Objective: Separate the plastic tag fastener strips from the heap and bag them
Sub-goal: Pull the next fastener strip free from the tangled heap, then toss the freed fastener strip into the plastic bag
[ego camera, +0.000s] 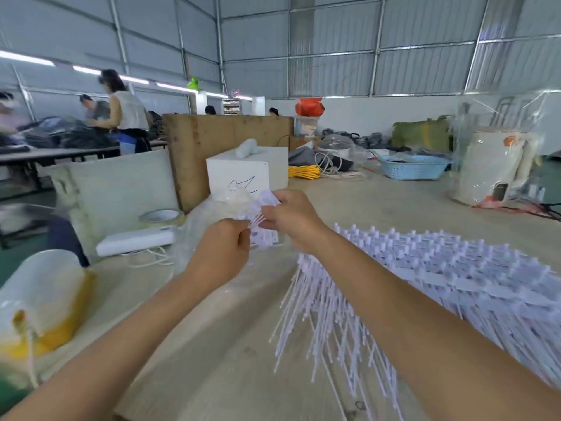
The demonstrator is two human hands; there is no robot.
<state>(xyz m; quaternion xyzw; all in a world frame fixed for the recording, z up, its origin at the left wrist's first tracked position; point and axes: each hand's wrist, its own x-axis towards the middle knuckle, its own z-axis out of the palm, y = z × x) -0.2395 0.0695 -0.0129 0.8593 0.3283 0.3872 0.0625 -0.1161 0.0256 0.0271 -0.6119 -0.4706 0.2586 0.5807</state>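
Bare tan tabletop (230, 354) carries the heap of white tag fastener strips (425, 287) at near right. Above it, the left hand (224, 250) and right hand (291, 217) each pinch a small separated strip (264, 220). Beyond lies a clear bag (206, 226), then a white box (243, 174).

Left hand (224, 247), right hand (290, 214): fingers pinched.

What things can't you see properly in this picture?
Head view:
- The fastener strip held by both hands: the left hand and right hand cover its middle.
- The heap: cut off by the right edge, and the right arm hides part.
- The clear bag: see-through and blurred, so its opening cannot be told.
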